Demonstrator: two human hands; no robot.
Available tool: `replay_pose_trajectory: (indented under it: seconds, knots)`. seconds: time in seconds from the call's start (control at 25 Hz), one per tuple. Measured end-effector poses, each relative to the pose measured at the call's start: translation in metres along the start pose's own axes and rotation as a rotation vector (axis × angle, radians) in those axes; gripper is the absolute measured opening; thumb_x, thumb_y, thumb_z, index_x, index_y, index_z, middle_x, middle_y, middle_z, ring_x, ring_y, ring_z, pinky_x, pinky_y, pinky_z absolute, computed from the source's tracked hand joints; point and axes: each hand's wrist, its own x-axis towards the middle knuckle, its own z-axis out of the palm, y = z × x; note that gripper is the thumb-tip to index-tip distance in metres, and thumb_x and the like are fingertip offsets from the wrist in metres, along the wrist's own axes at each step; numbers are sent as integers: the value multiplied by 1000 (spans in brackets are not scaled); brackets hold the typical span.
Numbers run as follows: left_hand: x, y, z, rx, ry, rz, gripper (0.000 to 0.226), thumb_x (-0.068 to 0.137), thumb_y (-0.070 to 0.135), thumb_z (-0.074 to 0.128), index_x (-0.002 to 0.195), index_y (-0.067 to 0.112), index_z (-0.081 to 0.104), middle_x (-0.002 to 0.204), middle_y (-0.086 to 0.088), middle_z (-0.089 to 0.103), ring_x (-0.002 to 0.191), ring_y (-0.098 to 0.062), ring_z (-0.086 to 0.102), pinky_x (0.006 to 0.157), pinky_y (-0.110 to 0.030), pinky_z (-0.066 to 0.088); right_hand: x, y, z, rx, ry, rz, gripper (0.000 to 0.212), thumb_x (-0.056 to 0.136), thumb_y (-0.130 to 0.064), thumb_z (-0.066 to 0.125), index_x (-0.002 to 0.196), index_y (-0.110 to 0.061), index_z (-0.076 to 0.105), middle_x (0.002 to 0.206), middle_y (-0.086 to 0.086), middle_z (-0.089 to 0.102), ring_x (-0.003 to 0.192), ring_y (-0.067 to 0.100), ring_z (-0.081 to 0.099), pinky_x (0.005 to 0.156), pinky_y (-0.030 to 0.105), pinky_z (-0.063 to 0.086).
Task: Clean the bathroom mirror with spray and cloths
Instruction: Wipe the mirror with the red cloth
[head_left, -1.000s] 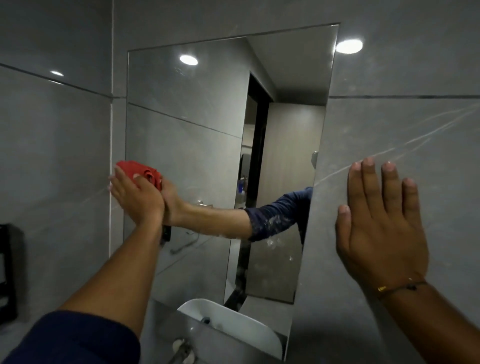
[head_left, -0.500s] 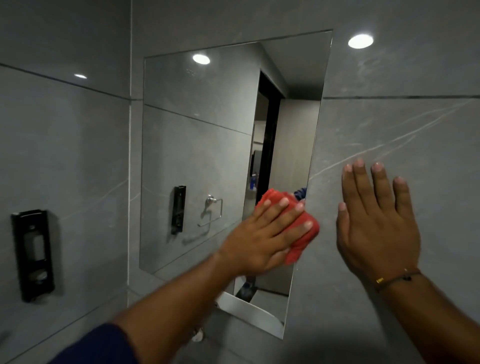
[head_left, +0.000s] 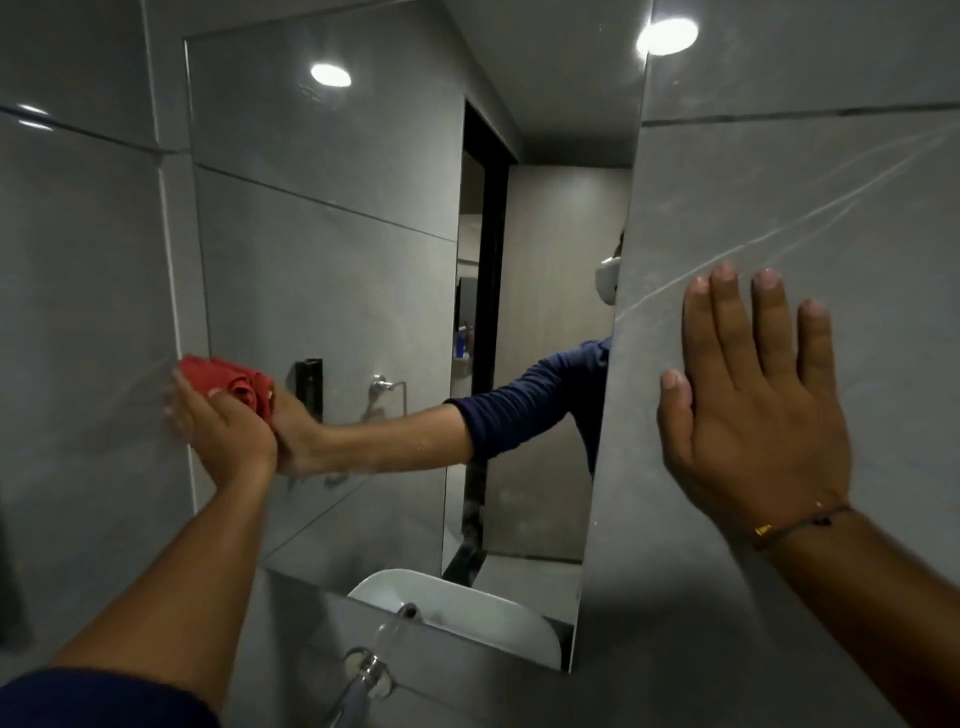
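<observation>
Big mirror (head_left: 332, 291) set flat in the grey tiled wall (head_left: 779, 171), just above the tap (head_left: 363, 675). Red cloth (head_left: 228, 382) bunched up and pressed on the glass at the mirror's left edge, about halfway up. Left hand (head_left: 223, 431) flat against the cloth, fingers closed over it, arm reaching up from the bottom left with a dark blue sleeve (head_left: 93, 701) at the elbow. Same hand and arm shown again in the glass, meeting the real one at the cloth. Right hand (head_left: 753, 405) well apart from the left, open and flat on the wall just right of the mirror, fingers spread and pointing up, holding nothing. Thin string bracelet (head_left: 800, 522) with a small gold bead around that wrist. Seen in the glass: a white sink, a black box on the far wall, a silver ring holder, a dark doorway and a round ceiling light. Another round light glowing on the shiny tile, top right.
</observation>
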Motion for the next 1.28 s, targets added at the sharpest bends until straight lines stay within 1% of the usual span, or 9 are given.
replay_pose_trajectory:
  seconds: [0.12,0.28,0.44,0.56,0.64,0.72,0.84,1.12,1.28]
  knots:
    - [-89,29,9,-16,66,-94,59,109,22,28,167,12,16,176,-14,14,164,-32,8,131,-39,1,0,1,3,12,-14,24,78,113,-45,24,178,-11,-1,187,11,-7,173,32,-5,139,50,-7]
    - [-249,82,35,-10,-109,184,63,109,36,23,168,19,9,178,-6,3,165,-28,-3,133,-45,0,-10,-13,0,58,-53,94,73,116,-42,24,179,-15,0,187,6,-6,172,27,-12,138,49,-9]
    - [-342,69,43,192,-498,909,64,111,44,22,168,22,3,178,-3,-5,165,-29,-7,132,-56,3,-50,-15,-3,65,-113,14,70,116,-40,24,179,-17,4,187,5,-3,172,26,-12,139,48,-13]
    - [-294,25,22,332,-695,1573,65,110,44,35,167,19,19,178,-6,4,164,-33,5,130,-60,17,-56,-6,-7,65,-125,-45,72,114,-45,22,179,-15,9,187,8,1,173,29,-5,139,48,-11]
    - [-231,2,8,381,-680,1773,68,109,45,39,167,22,14,178,-6,-1,165,-31,2,132,-54,11,-59,-6,-8,68,-122,-41,75,112,-47,25,178,-14,11,187,8,4,173,31,0,139,49,-10]
    - [-164,-20,-6,418,-594,1658,70,108,44,34,168,22,5,178,-5,-7,164,-31,-4,132,-55,9,-67,-13,-4,53,-98,-66,78,110,-48,29,178,-13,14,187,10,7,173,33,3,139,53,-8]
    - [-82,-54,-23,364,-466,1217,66,108,41,24,168,21,5,178,-4,-4,164,-35,-5,133,-52,8,-75,-14,9,-14,-20,-135,81,107,-47,39,177,-10,20,186,13,12,172,37,8,138,60,-3]
    - [-47,-99,-28,63,-42,-119,62,107,21,27,167,17,12,176,-15,13,164,-35,7,133,-44,5,-78,-14,18,-54,44,-132,82,106,-44,44,176,-8,23,185,15,16,170,42,16,134,67,9]
    - [-154,-31,-5,2,16,-267,65,106,25,25,167,12,10,177,-14,9,164,-33,4,133,-46,0,-78,-17,12,-35,18,-121,80,110,-45,42,177,-8,20,185,15,16,169,43,19,136,65,6]
